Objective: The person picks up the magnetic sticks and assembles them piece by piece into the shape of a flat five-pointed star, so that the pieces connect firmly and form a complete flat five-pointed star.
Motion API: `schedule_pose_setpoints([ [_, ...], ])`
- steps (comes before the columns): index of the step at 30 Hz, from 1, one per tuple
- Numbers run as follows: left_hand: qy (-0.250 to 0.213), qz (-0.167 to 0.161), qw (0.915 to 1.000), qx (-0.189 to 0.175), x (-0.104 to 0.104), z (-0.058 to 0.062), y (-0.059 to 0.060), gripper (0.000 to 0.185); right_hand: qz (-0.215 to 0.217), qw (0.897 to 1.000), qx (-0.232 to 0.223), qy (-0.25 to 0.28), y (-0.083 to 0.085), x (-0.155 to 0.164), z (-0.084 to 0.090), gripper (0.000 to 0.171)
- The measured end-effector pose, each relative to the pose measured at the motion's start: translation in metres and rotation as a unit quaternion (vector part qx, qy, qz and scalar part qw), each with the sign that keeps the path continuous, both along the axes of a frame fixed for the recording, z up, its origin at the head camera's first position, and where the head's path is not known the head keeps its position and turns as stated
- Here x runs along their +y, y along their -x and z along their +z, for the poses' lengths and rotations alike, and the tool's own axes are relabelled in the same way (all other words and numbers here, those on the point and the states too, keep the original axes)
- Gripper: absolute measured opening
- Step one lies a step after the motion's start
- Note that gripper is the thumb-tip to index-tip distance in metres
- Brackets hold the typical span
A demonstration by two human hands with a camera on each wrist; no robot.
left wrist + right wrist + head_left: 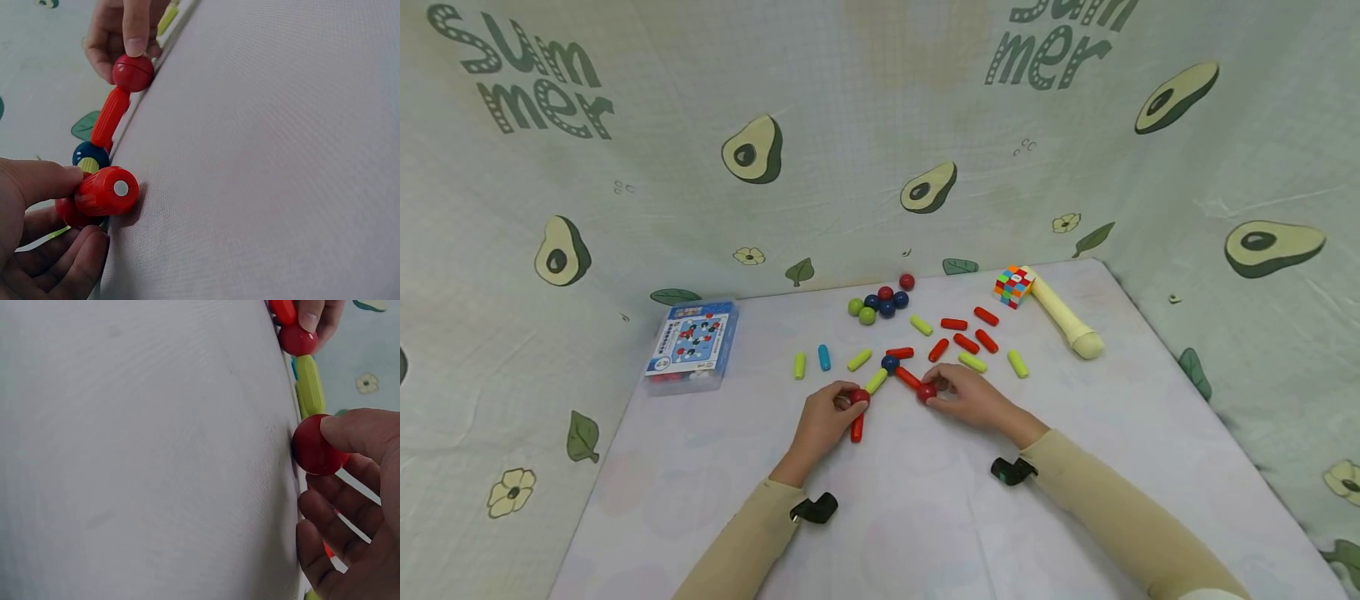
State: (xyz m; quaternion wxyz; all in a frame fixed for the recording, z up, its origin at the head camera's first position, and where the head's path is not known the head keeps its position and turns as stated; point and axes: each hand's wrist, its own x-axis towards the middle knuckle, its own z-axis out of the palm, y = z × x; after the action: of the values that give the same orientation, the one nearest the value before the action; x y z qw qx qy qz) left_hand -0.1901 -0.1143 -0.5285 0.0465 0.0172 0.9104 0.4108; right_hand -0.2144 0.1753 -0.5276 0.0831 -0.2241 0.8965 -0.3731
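At the left edge of the pale lilac tabletop (700,500) lies a clear plastic box with a blue printed card (692,343), while at the far right corner a multicoloured twisty cube (1012,286) sits touching the end of a cream plastic handle-shaped toy (1066,321). Near the back edge rests a cluster of loose green, blue and red balls (881,302), and loose red, yellow-green and blue short sticks (966,337) lie scattered in front of it. A pale green cloth printed with avocados and the word "Summer" (850,125) hangs behind and beside the table.

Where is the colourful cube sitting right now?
In the head view, the colourful cube sits at the table's far right, touching the end of a cream stick, beyond the scattered red rods.
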Motion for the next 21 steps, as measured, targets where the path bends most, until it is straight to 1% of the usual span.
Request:
schedule_pose_setpoints([
  [6,-0.006,0.011,0.9999,0.008,0.001,0.0,0.0,0.034,-0.013,1.0,0.012,-0.015,0.002,-0.006,-0.004,0.032],
  [12,-0.018,0.018,0.9995,0.018,0.001,-0.001,0.001,0.032,-0.021,1.0,0.009,-0.016,0.002,-0.011,0.0,0.031],
  [17,-0.013,0.022,0.9996,0.014,0.0,-0.001,0.004,0.035,-0.029,0.999,0.003,-0.016,0.004,-0.012,0.002,0.031],
  [21,-0.013,0.016,0.9998,0.007,-0.002,-0.002,0.005,0.037,-0.049,0.999,0.006,-0.004,0.012,-0.013,0.004,0.027],
])
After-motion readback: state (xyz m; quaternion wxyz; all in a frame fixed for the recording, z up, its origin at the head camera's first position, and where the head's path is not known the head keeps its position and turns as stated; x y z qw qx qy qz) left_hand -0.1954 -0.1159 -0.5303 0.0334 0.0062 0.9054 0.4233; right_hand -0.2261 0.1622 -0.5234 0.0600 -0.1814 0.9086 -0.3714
